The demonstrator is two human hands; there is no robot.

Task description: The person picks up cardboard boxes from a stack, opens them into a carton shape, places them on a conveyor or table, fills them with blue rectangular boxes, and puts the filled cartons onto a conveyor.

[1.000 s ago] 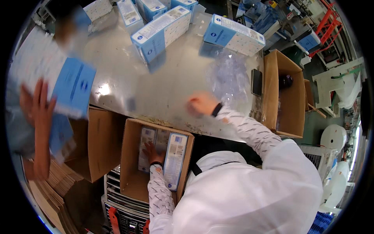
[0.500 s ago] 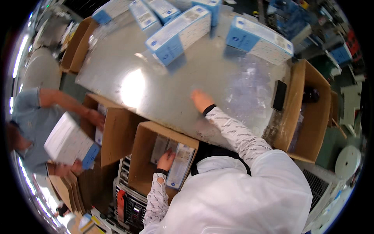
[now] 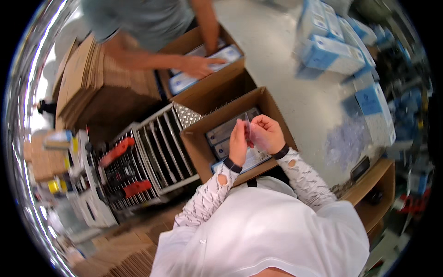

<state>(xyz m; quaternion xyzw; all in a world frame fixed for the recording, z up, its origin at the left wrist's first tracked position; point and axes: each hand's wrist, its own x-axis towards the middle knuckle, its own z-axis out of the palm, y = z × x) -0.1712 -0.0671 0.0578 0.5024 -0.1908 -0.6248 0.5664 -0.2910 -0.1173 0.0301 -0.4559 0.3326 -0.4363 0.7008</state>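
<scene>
Over an open cardboard carton [image 3: 280, 113], my two hands are close together. My right hand [image 3: 271, 136] is closed on a small clear plastic piece [image 3: 249, 123], thin like a film or seal. The fingertips of my left hand [image 3: 238, 144] are pinched against the same piece. Inside the carton below lie several blue and white boxes [image 3: 220, 135], packed side by side and partly hidden by my hands. More clear plastic pieces [image 3: 347, 143] are spread on the metal table to the right.
At the far left, a co-worker's hand [image 3: 199, 67] presses blue-white boxes into another carton [image 3: 230, 39]. Flattened cardboard [image 3: 78, 87] is stacked behind it. A roller conveyor [image 3: 161, 143] lies left of my carton. Blue-white boxes [image 3: 334, 53] stand on the metal table [image 3: 272, 51], near a black phone [image 3: 360, 169].
My view has turned left. My right hand has come from the table to over the carton with a clear plastic piece; my left hand has risen off the boxes to meet it. The co-worker's box went into their carton.
</scene>
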